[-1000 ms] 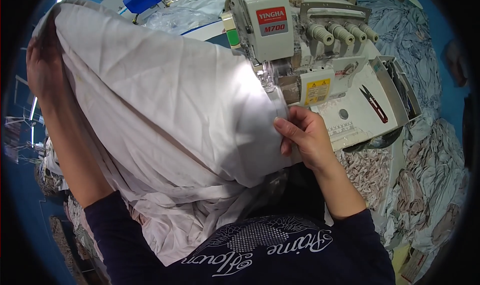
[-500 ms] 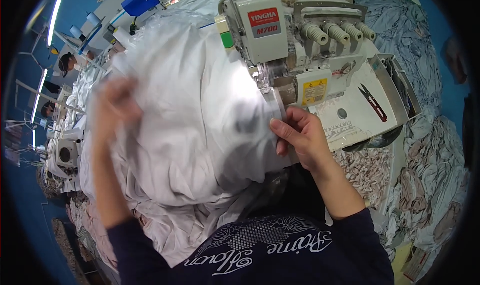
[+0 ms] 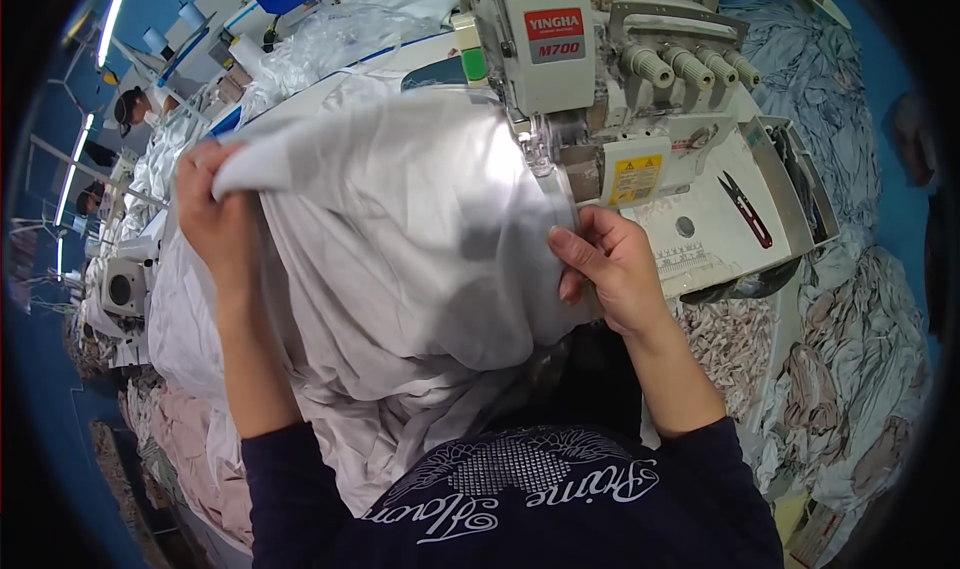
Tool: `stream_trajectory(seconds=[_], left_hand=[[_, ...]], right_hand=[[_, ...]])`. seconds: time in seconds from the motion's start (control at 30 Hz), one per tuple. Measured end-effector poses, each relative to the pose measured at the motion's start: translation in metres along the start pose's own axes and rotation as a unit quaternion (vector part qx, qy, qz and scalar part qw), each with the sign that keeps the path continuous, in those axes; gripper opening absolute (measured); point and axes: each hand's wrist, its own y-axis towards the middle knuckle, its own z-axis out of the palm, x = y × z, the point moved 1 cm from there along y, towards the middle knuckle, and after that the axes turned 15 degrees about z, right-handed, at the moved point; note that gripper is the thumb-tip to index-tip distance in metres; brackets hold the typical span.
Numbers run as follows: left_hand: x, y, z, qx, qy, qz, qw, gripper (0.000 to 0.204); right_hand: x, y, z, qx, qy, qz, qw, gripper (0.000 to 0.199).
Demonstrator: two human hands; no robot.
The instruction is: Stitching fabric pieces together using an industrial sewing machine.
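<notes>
A large piece of white fabric (image 3: 400, 249) spreads over the work surface and down toward my lap. My left hand (image 3: 212, 184) is closed on its far left edge and holds that part raised. At the right edge of the cloth, my right hand (image 3: 608, 267) pinches the hem between thumb and fingers, just in front of the sewing head. This edge runs up to the presser foot (image 3: 540, 154) of an overlock sewing machine (image 3: 550, 49), where a bright lamp lights the cloth. The needle itself is too small to make out.
Red-handled thread snips (image 3: 747, 209) lie on the machine's white side plate (image 3: 700, 239). Fabric scraps (image 3: 735, 344) fill a space below it. Piles of pale cloth (image 3: 840, 309) stand at the right. Clear plastic wrapping (image 3: 330, 49) lies at the back; other people work at far left.
My left hand, blurred earlier over the cloth, now grips its edge and has lifted it, uncovering the table behind. The right hand keeps its pinch on the hem.
</notes>
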Motion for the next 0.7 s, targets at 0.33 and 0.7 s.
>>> stream_trajectory(seconds=[0.33, 0.7], left_hand=[[0.052, 0.095, 0.023, -0.059, 0.091, 0.115, 0.987, 0.019], [0.103, 0.165, 0.05, -0.06, 0.062, 0.059, 0.995, 0.027]], right_hand=[[-0.003, 0.001, 0.001, 0.004, 0.005, -0.001, 1.0, 0.016], [0.003, -0.002, 0.003, -0.006, -0.003, 0.01, 1.0, 0.016]])
